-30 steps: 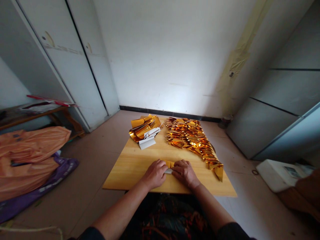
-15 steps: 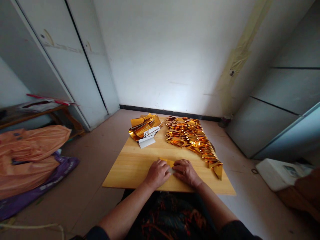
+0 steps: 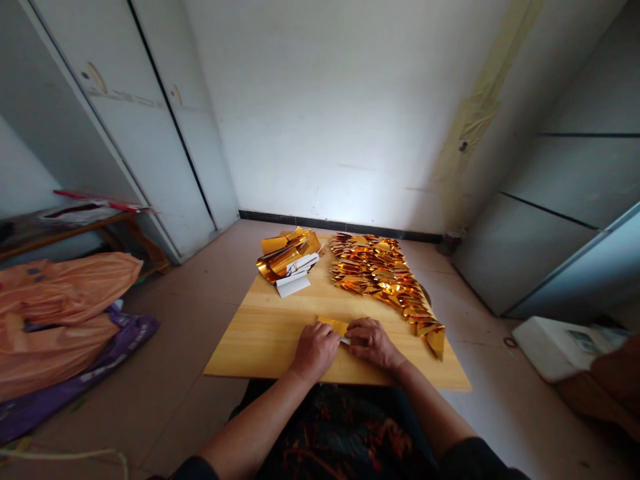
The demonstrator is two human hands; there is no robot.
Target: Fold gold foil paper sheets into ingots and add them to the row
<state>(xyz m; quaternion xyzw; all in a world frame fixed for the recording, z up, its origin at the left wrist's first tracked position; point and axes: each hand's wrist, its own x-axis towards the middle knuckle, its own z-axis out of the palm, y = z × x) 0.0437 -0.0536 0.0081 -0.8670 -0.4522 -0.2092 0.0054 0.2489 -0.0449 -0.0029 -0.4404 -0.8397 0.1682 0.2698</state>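
A small sheet of gold foil paper, white on its underside, lies near the front of the wooden board. My left hand holds its left part, fingers closed against the near edge. On the right, my right hand grips the other end with bent fingers. A pale strip of the paper's near edge shows between the two hands; the rest is hidden under the fingers. Folded gold paper pieces are stacked in overlapping rows at the board's right. Loose gold and white sheets are heaped at its far left.
Grey cabinets stand at left and right, with a white wall behind. An orange and purple bag lies on the left beside a wooden bench. A white foam box sits on the right floor.
The near edge of the gold paper is lifted a little and turned between my fingers. More of its gold side shows beyond my hands, which have barely moved.
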